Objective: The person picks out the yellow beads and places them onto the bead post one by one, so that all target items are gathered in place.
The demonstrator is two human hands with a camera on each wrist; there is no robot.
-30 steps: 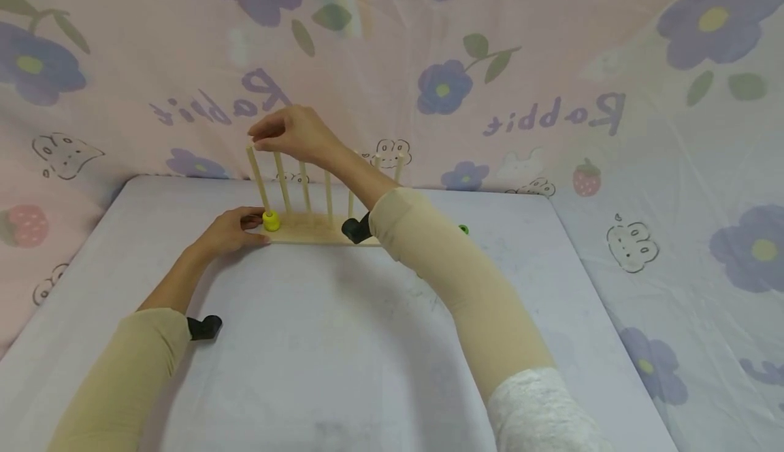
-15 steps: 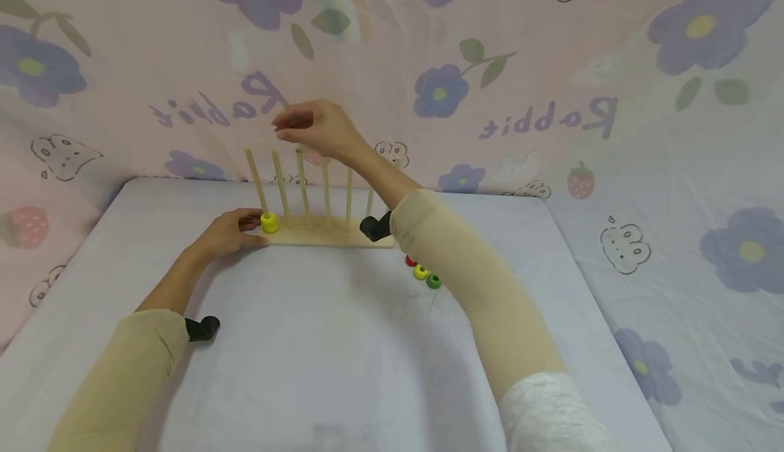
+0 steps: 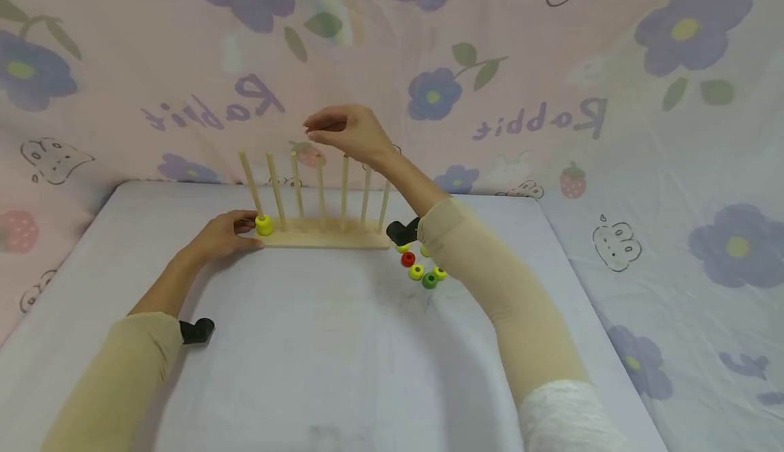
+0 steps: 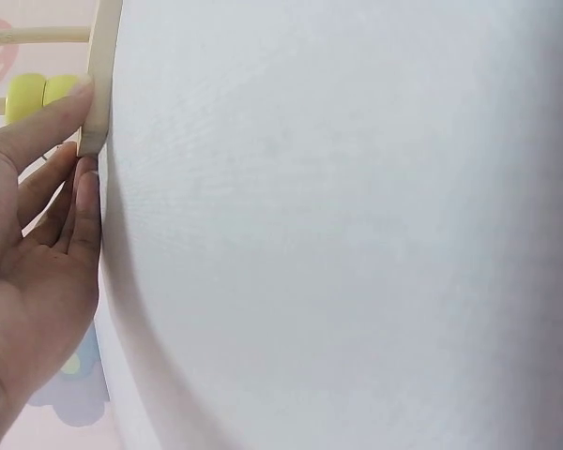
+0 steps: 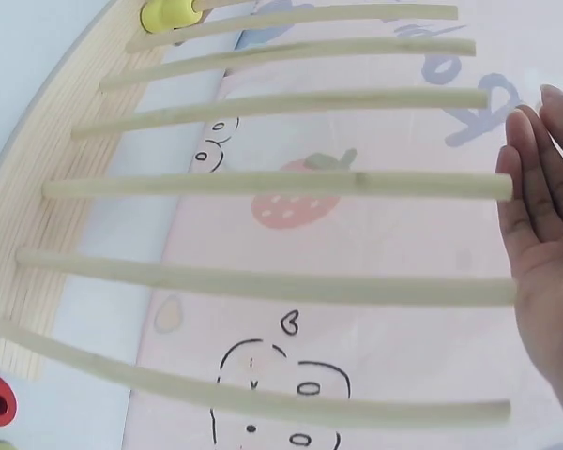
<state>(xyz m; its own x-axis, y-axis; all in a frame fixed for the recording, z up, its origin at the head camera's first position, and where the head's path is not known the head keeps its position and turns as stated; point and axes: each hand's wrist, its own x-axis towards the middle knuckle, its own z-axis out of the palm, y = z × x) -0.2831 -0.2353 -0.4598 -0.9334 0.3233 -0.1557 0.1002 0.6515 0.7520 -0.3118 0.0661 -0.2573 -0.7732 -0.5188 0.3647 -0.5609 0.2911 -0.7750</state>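
Note:
A wooden peg rack (image 3: 324,239) with a row of upright pegs stands toward the back of the table. Two yellow beads (image 3: 264,225) are stacked at the foot of its leftmost peg. My left hand (image 3: 219,236) holds the left end of the base, thumb on one side and fingers on the other; the left wrist view shows the thumb beside the yellow beads (image 4: 39,94). Above the middle pegs hovers my right hand (image 3: 358,135), fingers loosely bent and nothing visible in them. In the right wrist view the right hand (image 5: 554,216) is close to the peg tips.
Right of the rack lie loose beads on the white table (image 3: 294,370): a red bead (image 3: 407,259), a green bead (image 3: 430,280) and several yellow ones, partly hidden by the right forearm. A patterned cloth (image 3: 367,43) hangs behind the table.
My right hand has moved right, from the top of the leftmost peg to above the middle pegs. More loose beads show beside the forearm. The left hand keeps its place at the base.

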